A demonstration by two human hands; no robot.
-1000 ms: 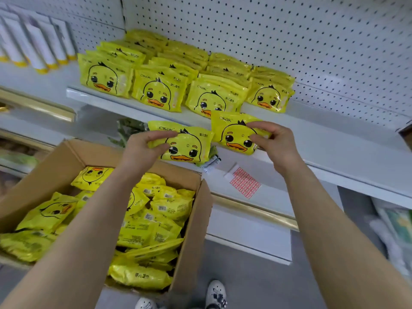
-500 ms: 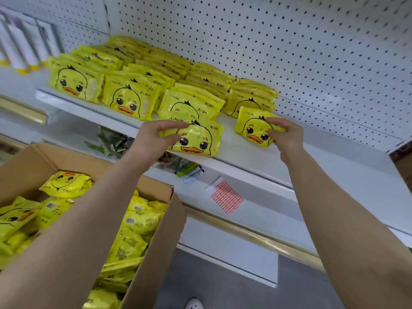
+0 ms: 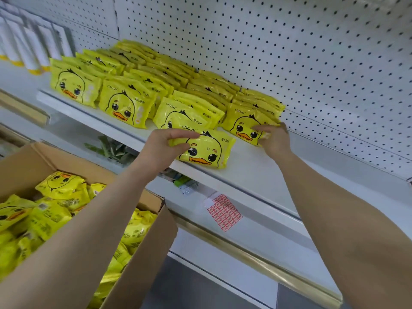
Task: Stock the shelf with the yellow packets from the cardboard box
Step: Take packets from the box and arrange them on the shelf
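Head view: left hand (image 3: 165,146) and right hand (image 3: 275,140) each pinch a glossy yellow duck-face packet (image 3: 206,150), seating them on the white metal shelf (image 3: 256,175); releasing likely comes next.

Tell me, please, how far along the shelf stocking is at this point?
Four rows of yellow packets already stand on the shelf. The left hand holds one packet at the shelf's front edge, and the right hand holds another packet at the rightmost row. The cardboard box holds many more to shelve.
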